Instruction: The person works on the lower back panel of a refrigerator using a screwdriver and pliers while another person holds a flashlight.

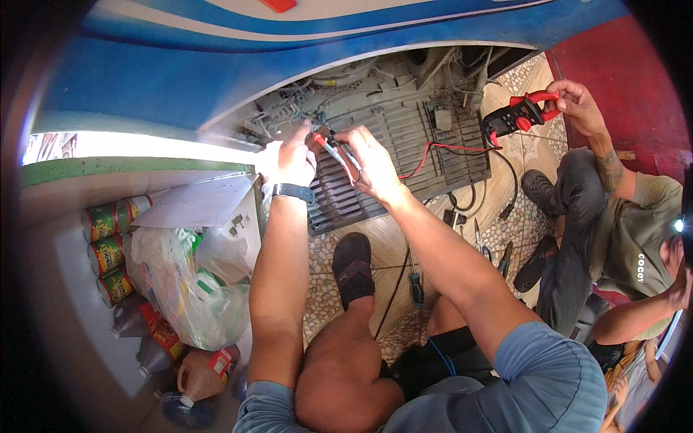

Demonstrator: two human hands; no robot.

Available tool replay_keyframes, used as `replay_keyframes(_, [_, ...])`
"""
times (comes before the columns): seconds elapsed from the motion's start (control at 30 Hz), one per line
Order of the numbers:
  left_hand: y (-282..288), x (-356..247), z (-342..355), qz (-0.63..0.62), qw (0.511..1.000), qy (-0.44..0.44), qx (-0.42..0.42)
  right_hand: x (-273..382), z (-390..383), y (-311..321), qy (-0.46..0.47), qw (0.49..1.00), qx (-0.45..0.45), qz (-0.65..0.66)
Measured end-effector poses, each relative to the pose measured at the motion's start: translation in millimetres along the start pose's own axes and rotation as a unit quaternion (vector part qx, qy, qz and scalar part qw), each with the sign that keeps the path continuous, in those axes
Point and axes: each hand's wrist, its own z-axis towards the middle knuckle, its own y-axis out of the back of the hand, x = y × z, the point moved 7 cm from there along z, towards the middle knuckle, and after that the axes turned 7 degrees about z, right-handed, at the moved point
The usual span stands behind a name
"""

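Both my hands reach into the open base of a blue-sided appliance. My left hand, with a dark watch at the wrist, is closed at the wiring; what its fingers pinch is hidden. Close beside it, my right hand grips a pair of test probes, one red and one black, angled toward the wiring. Their red and black leads run right to a red and black clamp meter, which a co-worker's hand holds up.
A slatted grey panel lies below the opening. Screwdriver and pliers lie on the tiled floor. A co-worker squats at right. Left stand cans, a plastic bag and bottles.
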Motion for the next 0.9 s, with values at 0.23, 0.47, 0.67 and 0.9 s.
replay_keyframes(0.23, [-6, 3, 1, -0.038, 0.998, -0.041, 0.041, 7, 10, -4, 0.038, 0.999, 0.004, 0.017])
replay_keyframes(0.47, [-7, -3, -4, -0.04, 0.996, -0.05, 0.056, 2, 16, -12, 0.008, 0.999, 0.014, 0.035])
replay_keyframes(0.67, [-7, -5, -2, -0.047, 0.996, -0.062, 0.053, 0, 21, -16, -0.001, 0.999, 0.018, 0.027])
replay_keyframes(0.9, [13, 5, 19, -0.025, 0.998, -0.041, 0.044, -3, 21, -31, 0.0, 1.0, 0.028, 0.014])
